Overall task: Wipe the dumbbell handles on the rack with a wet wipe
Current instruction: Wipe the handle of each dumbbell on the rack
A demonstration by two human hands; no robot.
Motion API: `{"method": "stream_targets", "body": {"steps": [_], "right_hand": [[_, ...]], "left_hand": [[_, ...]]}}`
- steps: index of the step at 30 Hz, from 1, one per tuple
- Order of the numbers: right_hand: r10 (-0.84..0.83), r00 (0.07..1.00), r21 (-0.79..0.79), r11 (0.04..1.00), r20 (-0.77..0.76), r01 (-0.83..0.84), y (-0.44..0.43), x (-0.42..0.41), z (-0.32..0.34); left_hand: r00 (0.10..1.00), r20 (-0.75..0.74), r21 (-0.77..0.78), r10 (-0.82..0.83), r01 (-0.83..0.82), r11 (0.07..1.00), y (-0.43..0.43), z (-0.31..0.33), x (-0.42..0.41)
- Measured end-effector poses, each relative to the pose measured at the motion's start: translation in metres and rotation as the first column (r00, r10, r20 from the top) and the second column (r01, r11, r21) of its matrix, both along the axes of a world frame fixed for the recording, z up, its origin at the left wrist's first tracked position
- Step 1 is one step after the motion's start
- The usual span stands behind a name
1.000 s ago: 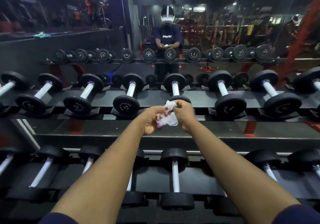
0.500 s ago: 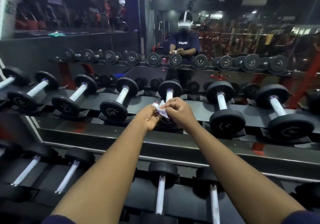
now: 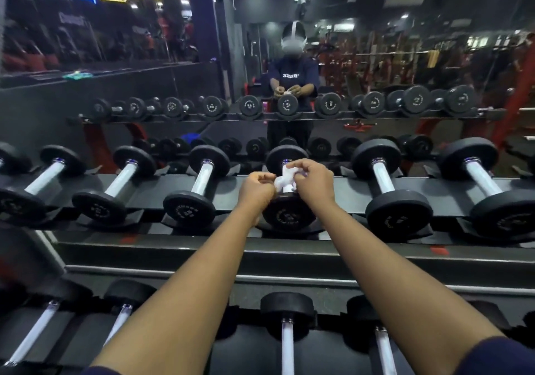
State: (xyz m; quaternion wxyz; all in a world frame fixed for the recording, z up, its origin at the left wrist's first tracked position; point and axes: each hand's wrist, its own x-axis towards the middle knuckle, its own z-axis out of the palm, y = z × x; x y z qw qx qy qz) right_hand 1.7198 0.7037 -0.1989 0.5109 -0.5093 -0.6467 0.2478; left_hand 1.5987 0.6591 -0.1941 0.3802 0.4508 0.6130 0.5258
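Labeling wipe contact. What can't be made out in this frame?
Head view:
Handle of centre dumbbell: hidden by wet wipe, left hand and right hand; contact unclear.
Wet wipe's edges: tucked inside both hands.
Plate lettering: too blurred to read.
Lower-row dumbbells: partly behind forearms, cut off by bottom edge.

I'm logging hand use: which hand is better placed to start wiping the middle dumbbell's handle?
Probably the right hand: it holds the bunched wet wipe directly over the handle of the middle dumbbell, while the left hand only pinches the wipe's edge from the side.
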Motion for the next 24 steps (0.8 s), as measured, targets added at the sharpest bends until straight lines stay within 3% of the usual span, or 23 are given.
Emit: {"method": "stream_targets", "body": {"steps": [2, 3, 7, 10, 12, 15, 19, 24], "right_hand": [[-0.090, 0.995, -0.016, 0.996, 0.039, 0.091, 0.012, 0.000, 0.001], [-0.121, 0.990, -0.034, 0.992, 0.079, 0.124, 0.018, 0.000, 0.001], [-0.083, 0.950, -0.160, 0.978, 0.301, 0.137, 0.040, -0.003, 0.001], [0.024, 0.887, -0.253, 0.962, 0.461, 0.106, 0.049, -0.008, 0.000], [0.033, 0.859, -0.261, 0.958, 0.511, 0.119, 0.055, -0.008, -0.003], [0.085, 0.839, -0.371, 0.917, 0.538, 0.145, 0.064, -0.001, -0.007], [0.297, 0.934, -0.688, 0.721, 0.198, -0.083, 0.067, 0.017, -0.009], [0.159, 0.986, -0.698, 0.712, 0.059, -0.073, 0.090, 0.013, -0.014]], "left_hand": [[0.955, -0.277, 0.015, -0.105, 0.114, 0.993, 0.005, -0.008, -0.004], [0.929, -0.347, 0.015, -0.130, 0.145, 0.989, 0.006, -0.011, -0.006], [0.899, -0.394, -0.003, -0.192, 0.208, 0.978, 0.018, -0.007, -0.015], [0.794, -0.543, -0.078, -0.273, 0.277, 0.958, 0.032, -0.001, -0.022], [0.803, -0.550, -0.024, -0.230, 0.260, 0.965, 0.038, -0.007, -0.018], [0.779, -0.625, 0.174, 0.056, 0.069, 0.982, 0.039, -0.032, 0.004], [0.808, -0.481, 0.450, 0.340, -0.106, 0.887, 0.045, -0.055, 0.020], [0.737, -0.462, 0.649, 0.493, -0.099, 0.755, 0.061, -0.071, 0.020]]}}
